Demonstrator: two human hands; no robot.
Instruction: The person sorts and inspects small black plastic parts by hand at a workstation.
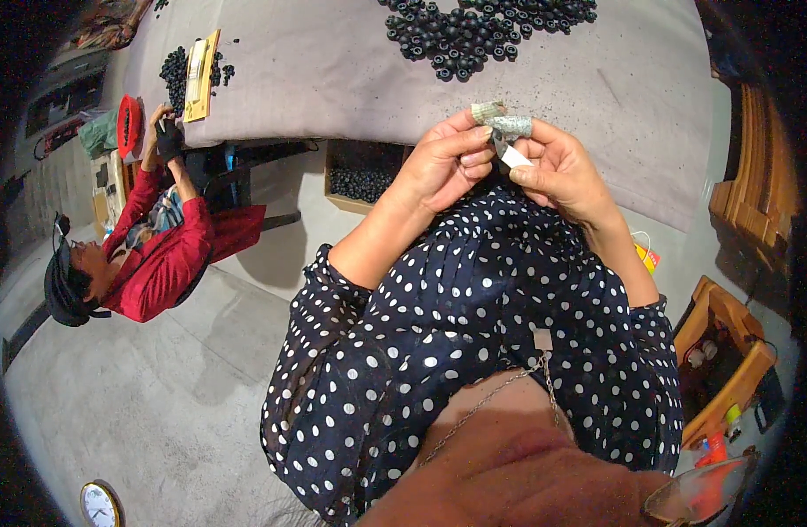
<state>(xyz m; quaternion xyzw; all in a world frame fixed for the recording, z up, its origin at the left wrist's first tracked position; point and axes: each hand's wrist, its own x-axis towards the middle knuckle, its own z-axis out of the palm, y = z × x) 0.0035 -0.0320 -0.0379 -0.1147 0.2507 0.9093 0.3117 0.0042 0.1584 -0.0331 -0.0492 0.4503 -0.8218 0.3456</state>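
My left hand (447, 162) is closed, thumb and index finger pinching a small black piece (499, 140) just past the table's near edge. Close beside it, my right hand (566, 171) is closed on a small flat white piece (516, 158), which points toward the black one. Whether the two pieces touch, I cannot tell. Pale patterned wraps cover both index fingers: a left finger wrap (486, 111) and a right finger wrap (514, 126). On the cloth ahead lies a large heap of round black parts (460, 39), each with a hole.
A grey cloth-covered table (315, 79) spans the front. Below its edge stands a box (365, 184) of black parts. At left, a co-worker in red (166, 255) handles something near a yellow board (201, 77) and a small black heap (173, 77). A wooden chair (724, 360) stands right.
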